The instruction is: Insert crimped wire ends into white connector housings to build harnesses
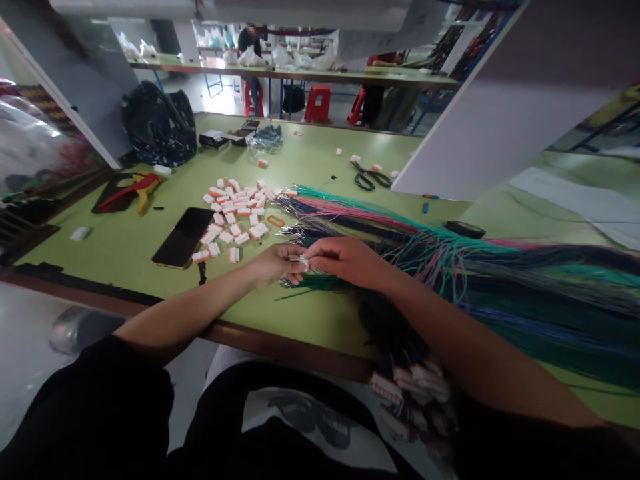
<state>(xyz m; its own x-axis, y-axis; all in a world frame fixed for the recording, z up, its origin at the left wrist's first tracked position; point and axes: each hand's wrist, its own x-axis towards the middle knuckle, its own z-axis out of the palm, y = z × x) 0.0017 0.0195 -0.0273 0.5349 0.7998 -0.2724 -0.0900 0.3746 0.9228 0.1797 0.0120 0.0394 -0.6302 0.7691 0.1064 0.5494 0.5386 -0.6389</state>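
My left hand (280,263) is closed on a small white connector housing (303,262) over the green table (300,320). Fingertips of my right hand (340,259) pinch together right at the housing. Whether a wire end lies between them is too small to make out. Bundles of teal, pink and dark wires (440,240) run off to the right, with their bare metal ends close beyond my hands. Left of those ends lies a pile of white and orange connector housings (237,207).
A black phone (183,237) lies left of the pile. Farther back are black-handled cutters (370,177), a red and yellow tool (137,190) and a black bag (159,123). Finished-looking connectors on wires (415,387) hang over the front edge. A person (250,41) stands behind another table.
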